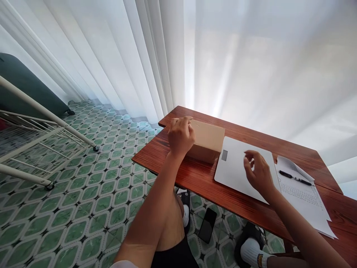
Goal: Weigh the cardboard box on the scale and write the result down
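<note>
A brown cardboard box point(208, 136) sits on the wooden table. My left hand point(180, 134) is closed at the box's left end, its fingers bent over the top edge; the fingertips are partly hidden. Just right of the box lies a flat white board point(234, 175) with a small grey window point(224, 155), which looks like a scale. Above this board hovers my right hand point(258, 171), with nothing in it, its fingers loosely curved and the thumb apart from them.
Printed sheets point(301, 199) with a black pen point(295, 178) on them lie right of the board on the wooden table point(192, 175). A black phone point(208, 225) rests on the tiled floor between my feet. A white wheeled rack point(55, 126) stands left; white curtains point(237, 67) hang behind.
</note>
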`<state>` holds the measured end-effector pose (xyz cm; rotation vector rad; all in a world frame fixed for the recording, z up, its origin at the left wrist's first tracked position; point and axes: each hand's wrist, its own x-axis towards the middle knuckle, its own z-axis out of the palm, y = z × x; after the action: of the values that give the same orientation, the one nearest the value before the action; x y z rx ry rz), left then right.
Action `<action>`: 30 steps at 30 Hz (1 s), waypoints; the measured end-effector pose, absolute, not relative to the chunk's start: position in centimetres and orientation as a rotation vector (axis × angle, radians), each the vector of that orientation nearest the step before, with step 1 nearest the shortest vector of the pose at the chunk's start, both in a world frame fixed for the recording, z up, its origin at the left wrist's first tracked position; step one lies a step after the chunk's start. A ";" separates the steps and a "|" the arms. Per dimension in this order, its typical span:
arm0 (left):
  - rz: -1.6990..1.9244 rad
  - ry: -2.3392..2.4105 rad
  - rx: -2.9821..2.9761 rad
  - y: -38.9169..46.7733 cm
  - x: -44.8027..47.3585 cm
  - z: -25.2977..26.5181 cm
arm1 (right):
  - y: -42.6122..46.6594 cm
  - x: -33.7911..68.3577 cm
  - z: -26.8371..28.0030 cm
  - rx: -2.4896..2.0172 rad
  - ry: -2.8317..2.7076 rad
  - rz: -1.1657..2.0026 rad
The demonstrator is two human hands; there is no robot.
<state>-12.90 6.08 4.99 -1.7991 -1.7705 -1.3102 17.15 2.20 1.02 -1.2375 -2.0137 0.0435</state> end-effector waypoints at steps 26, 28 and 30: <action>-0.581 -2.633 -1.760 5.4 -15.7 5.8 | 4.2 7.6 0.6 -1.446 -1.860 0.854; -0.570 -2.629 -1.756 5.4 -15.6 5.8 | 4.3 7.6 0.4 -1.453 -1.878 0.821; -0.563 -2.623 -1.750 5.4 -15.4 5.8 | 4.4 7.7 0.3 -1.444 -1.900 0.779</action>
<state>-15.45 5.37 5.76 -1.7498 -2.6232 -0.5627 7.66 4.41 0.26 -1.4441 -1.9002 0.7786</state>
